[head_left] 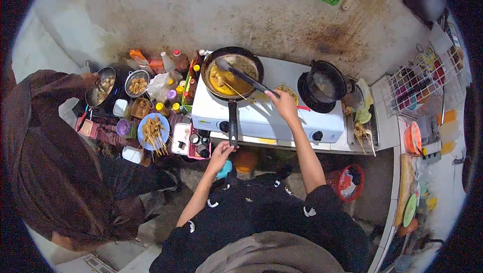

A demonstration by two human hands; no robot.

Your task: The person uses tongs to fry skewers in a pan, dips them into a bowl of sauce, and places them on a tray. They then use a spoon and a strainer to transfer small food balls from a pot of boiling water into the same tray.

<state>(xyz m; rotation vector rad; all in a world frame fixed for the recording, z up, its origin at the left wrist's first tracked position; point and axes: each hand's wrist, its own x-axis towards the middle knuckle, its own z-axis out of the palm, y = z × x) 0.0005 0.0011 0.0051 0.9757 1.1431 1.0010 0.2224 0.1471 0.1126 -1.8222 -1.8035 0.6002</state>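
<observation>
A dark frying pan (258,68) sits on the left burner of a white gas stove (271,120), with yellow-orange sauce and pieces of food in it. My left hand (220,155) is closed at the end of the pan's black handle (233,122). In my right hand (285,106) is a cooking spoon (246,78) with a black handle. Its grey rounded head rests over the sauce at the pan's back left. A thin wooden skewer (234,90) sticks out of the sauce toward the front right.
On the right burner stands a blackened pot (324,84). Left of the stove are a blue plate (146,144) of skewers, several bottles and a metal bowl (137,83) of food. A co-worker (65,157) in brown reaches over another pan (103,88). A red basket (350,182) stands below.
</observation>
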